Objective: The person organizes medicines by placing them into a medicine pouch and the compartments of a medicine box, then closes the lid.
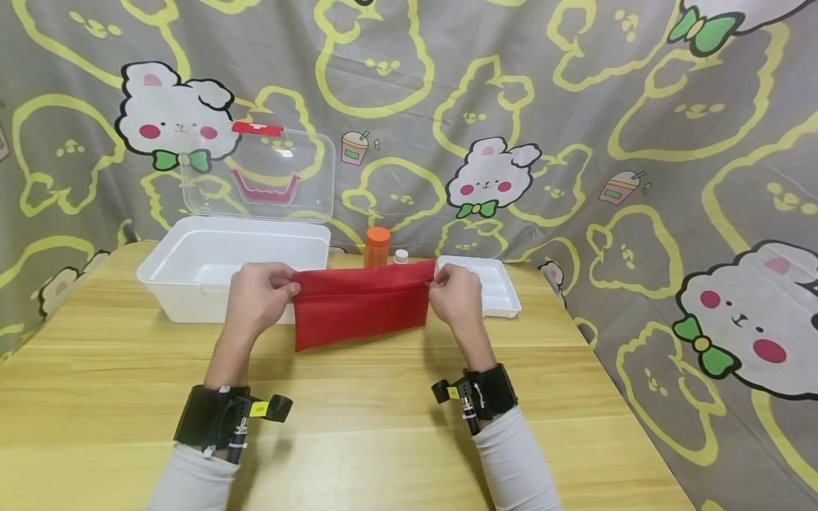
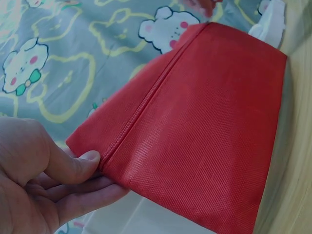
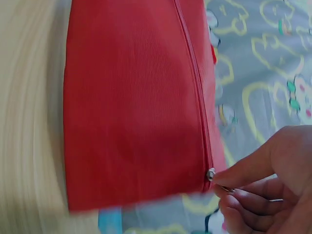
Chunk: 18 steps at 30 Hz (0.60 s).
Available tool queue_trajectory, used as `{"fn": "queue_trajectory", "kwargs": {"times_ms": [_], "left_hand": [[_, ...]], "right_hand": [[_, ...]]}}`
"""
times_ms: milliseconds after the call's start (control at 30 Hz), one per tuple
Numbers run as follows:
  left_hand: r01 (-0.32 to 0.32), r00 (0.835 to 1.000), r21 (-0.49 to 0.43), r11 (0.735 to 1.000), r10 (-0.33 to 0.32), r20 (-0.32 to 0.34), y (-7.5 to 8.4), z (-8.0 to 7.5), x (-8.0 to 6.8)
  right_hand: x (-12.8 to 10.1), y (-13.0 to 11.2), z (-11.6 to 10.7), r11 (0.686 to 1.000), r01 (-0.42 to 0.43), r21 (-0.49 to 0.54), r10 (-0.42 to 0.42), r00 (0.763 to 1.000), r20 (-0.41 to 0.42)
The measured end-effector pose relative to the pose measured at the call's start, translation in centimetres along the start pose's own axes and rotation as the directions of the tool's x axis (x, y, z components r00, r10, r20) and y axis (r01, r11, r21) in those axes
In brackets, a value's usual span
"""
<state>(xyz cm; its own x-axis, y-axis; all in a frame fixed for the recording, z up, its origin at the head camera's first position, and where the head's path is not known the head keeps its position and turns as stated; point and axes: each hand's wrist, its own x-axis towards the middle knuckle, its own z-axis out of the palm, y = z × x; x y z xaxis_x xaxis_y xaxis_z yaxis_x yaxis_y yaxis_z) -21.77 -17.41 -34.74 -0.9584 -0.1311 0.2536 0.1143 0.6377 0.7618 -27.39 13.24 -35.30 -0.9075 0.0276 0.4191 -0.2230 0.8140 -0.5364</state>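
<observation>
Head view: red pouch stretched between both hands' fingers.

Grey cloth backdrop hangs behind and wraps round my right side, printed with yellow bear outlines, white bunnies with green bows and small drink cups. Creases run through the fabric. In front of me is a light wood-grain surface, pale yellow planks, its far edge meeting the cloth. The cloth drapes down past the surface's right edge. Even, soft indoor light, with faint shadows on the wood. No walls, floor or windows in view.
</observation>
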Motion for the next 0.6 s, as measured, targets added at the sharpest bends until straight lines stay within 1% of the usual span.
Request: {"fn": "queue_trajectory", "kwargs": {"times_ms": [100,167,300,433,533,600], "left_hand": [[0.009,1.0,0.004,1.0,-0.009,-0.01,-0.2,-0.1,0.1],[0.014,1.0,-0.003,1.0,-0.014,-0.012,-0.3,-0.1,0.1],[0.016,1.0,-0.011,1.0,-0.016,0.003,-0.2,-0.1,0.1],[0.033,0.999,-0.007,0.999,-0.033,0.013,-0.1,-0.1,0.0],[0.05,0.998,0.003,0.999,-0.05,0.027,0.0,0.0,0.0],[0.054,0.998,0.011,0.998,-0.055,0.036,0.0,0.1,0.0]], "right_hand": [[0.4,1.1,-0.1,0.999,-0.038,-0.01,0.038,0.999,-0.01],[0.6,1.5,-0.2,0.999,-0.049,-0.01,0.049,0.999,0.001],[0.6,1.5,-0.5,0.998,-0.063,-0.006,0.063,0.998,0.031],[0.7,1.4,-0.6,0.997,-0.072,-0.01,0.072,0.996,0.054],[0.7,1.5,-0.8,0.996,-0.083,-0.009,0.084,0.992,0.096],[0.7,1.5,-1.1,0.995,-0.098,-0.003,0.097,0.985,0.142]]}}
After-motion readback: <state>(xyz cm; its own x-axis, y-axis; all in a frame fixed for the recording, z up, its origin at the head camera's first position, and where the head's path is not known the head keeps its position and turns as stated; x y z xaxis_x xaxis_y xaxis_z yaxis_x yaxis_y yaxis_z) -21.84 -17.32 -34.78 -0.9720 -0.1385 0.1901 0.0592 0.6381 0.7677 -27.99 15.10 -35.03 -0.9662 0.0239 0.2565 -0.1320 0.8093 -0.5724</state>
